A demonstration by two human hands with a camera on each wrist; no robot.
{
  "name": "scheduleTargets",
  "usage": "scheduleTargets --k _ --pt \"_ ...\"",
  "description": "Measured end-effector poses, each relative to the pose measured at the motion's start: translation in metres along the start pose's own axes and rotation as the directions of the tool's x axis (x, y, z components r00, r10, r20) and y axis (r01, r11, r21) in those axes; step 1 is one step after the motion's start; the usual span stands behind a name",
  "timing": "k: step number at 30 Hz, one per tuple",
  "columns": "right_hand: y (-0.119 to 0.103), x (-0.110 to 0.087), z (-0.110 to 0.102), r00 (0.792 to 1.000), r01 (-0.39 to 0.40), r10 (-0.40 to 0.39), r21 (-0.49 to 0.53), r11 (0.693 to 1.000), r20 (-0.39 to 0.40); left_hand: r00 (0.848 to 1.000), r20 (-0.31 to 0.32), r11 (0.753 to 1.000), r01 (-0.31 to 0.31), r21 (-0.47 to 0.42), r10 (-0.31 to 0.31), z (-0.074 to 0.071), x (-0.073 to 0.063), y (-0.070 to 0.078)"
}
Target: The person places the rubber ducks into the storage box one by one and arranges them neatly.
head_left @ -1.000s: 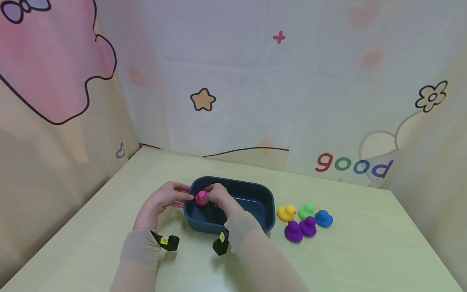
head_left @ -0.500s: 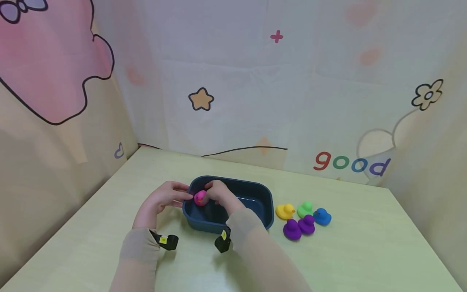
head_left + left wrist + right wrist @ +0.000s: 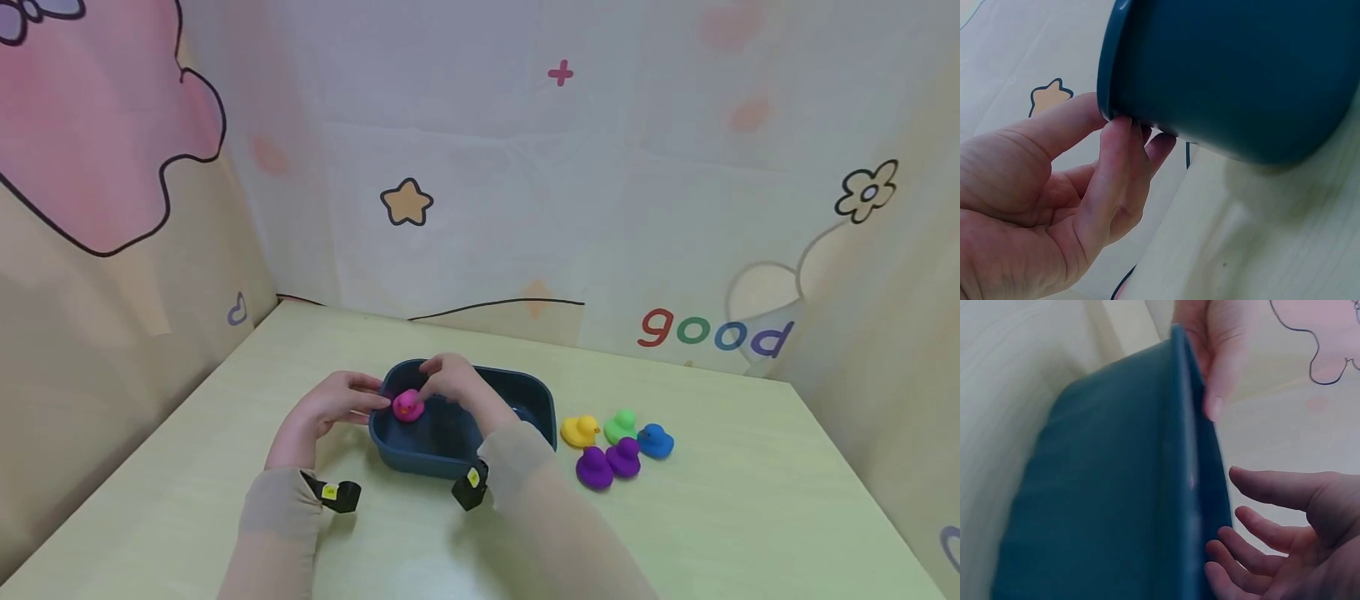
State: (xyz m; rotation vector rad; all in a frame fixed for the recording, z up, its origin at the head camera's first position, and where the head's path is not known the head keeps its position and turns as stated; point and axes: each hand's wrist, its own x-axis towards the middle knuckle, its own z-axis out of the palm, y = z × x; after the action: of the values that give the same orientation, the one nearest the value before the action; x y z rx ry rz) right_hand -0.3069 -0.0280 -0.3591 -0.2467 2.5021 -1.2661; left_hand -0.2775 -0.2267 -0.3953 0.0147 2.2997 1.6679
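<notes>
Pink duck (image 3: pixel 407 407) sat upright at the left end of the dark blue container (image 3: pixel 420 464), bill toward the person, and it appeared to have just been let go. Half a second earlier the right hand (image 3: pixel 453 382) had covered part of its side; now that hand had lifted back a little, and more of the duck showed. Its fingers were loosely spread, the thumb apart from them, with nothing in its grasp; one fingertip hung right by the duck, and from where I stood I couldn't tell whether they touched. Meanwhile the left hand (image 3: pixel 339 404) had barely stirred: it pinched the container's near-left rim between thumb and bent fingers, to steady it, I'd judge. So this duck looked set down and able to stand by itself, and the right hand seemed done with it. Out on the desk (image 3: pixel 735 508), just right of the container, a yellow duck (image 3: pixel 580 432), a green duck (image 3: pixel 620 428), a blue duck (image 3: pixel 657 442) and two purple ducks (image 3: pixel 595 470) sat grouped, untouched.
</notes>
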Motion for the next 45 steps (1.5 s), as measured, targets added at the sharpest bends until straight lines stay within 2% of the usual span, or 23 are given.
scheduleTargets --k 6,17,23,35,45 --pt "-0.007 -0.009 -0.018 0.997 0.075 -0.076 -0.054 0.996 -0.013 1.0 0.001 1.0 0.0 0.006 0.0 0.001 0.001 0.001" --pt "-0.014 -0.034 -0.046 0.987 0.155 -0.157 -0.073 0.985 -0.026 1.0 0.001 1.0 -0.007 0.025 0.007 0.002 0.001 -0.001" --pt "-0.01 -0.044 -0.058 0.981 0.187 -0.188 -0.028 0.982 -0.043 1.0 0.003 1.0 -0.006 0.028 0.005 0.002 0.0 -0.002" --pt "0.012 -0.061 -0.091 0.974 0.199 -0.192 0.049 0.979 -0.117 1.0 0.015 0.999 -0.017 0.034 0.017 0.002 -0.001 -0.001" --pt "0.034 -0.076 -0.122 0.969 0.137 -0.132 0.009 0.991 -0.211 1.0 0.023 1.0 -0.014 0.027 0.013 0.002 0.001 -0.002"
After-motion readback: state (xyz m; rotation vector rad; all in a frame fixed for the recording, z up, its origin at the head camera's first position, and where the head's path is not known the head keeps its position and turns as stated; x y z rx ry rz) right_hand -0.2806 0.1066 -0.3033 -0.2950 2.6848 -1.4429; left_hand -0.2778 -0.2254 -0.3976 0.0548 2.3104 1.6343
